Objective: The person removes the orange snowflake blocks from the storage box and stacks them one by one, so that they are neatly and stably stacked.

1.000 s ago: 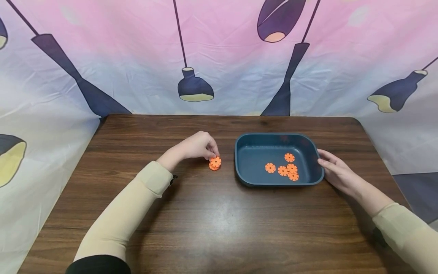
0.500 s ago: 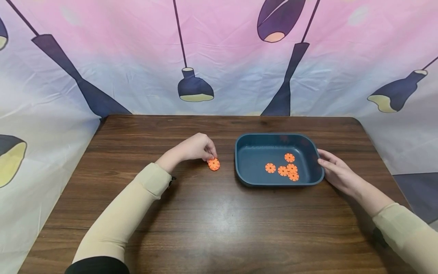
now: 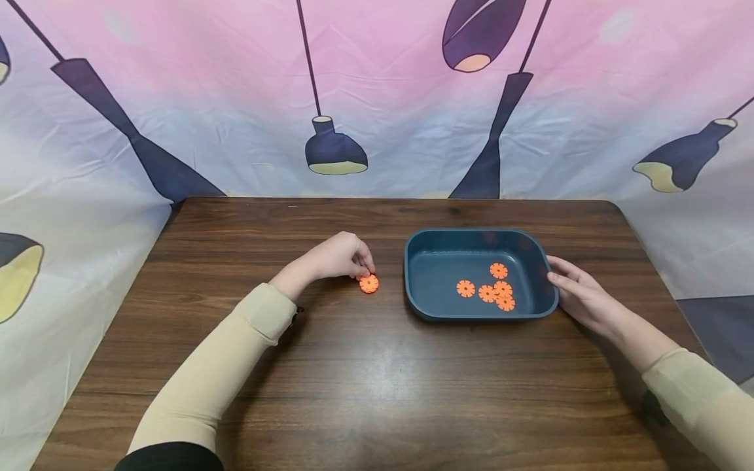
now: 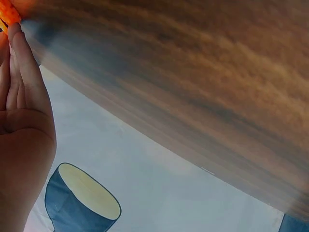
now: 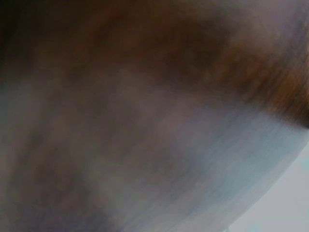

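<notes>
Thumb and fingertips of my left hand (image 3: 341, 256) pinch the upper edge of a notched orange plastic disc (image 3: 369, 284) close over the table, left of the tray. In the left wrist view, orange plastic (image 4: 9, 13) shows at the fingertips in the top left corner. At the tray's right end, my right hand (image 3: 580, 294) holds the blue tray (image 3: 436, 311), thumb at the rim and other fingers against the outer wall. Several more notched orange discs (image 3: 465, 288) lie on the tray's floor, some overlapping at the right. The right wrist view is too blurred to show the hand.
The dark wood table (image 3: 365, 392) reaches back to a pink and blue backdrop cloth (image 3: 389, 131) printed with lamps. The tray's raised walls stand between the left hand and the discs inside.
One second ago two overlapping discs showed at the left fingertips; now one shows. The left hand has shifted slightly down. Right hand and tray have stayed put.
</notes>
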The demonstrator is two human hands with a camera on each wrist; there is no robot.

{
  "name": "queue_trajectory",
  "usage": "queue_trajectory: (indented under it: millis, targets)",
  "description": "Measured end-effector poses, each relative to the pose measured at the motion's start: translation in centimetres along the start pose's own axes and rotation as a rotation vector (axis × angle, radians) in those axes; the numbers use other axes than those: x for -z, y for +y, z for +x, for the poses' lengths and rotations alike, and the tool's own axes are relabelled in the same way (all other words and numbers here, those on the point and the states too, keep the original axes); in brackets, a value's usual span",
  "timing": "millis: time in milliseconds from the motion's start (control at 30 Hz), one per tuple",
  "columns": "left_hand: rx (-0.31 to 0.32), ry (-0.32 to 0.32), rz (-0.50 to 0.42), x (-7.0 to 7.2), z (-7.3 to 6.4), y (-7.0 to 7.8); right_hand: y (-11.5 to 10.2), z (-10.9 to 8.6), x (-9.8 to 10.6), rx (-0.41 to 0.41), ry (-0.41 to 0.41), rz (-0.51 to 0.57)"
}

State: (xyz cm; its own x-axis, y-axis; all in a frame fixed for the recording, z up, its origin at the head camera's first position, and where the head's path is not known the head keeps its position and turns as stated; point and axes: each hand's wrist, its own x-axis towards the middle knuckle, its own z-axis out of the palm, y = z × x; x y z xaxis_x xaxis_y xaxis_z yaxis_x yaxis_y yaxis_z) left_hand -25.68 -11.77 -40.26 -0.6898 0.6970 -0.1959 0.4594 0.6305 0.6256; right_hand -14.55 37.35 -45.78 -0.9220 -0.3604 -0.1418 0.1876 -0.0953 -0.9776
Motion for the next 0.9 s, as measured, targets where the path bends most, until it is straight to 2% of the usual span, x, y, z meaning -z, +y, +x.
queue_trajectory:
  millis: [367, 600, 900]
  targets:
    - [-0.017, 0.015, 0.006, 0.0, -0.2, -0.3, -0.2, 0.1, 0.0, 0.006, -0.012, -0.005]
    - [-0.040, 0.038, -0.029, 0.3, -0.1, -0.2, -0.2, 0.1, 0.0, -0.005, -0.005, -0.002]
    - [-0.105, 0.089, -0.021, 1.1, 0.4, 1.0, 0.0, 0.0, -0.1, -0.010, 0.003, 0.016]
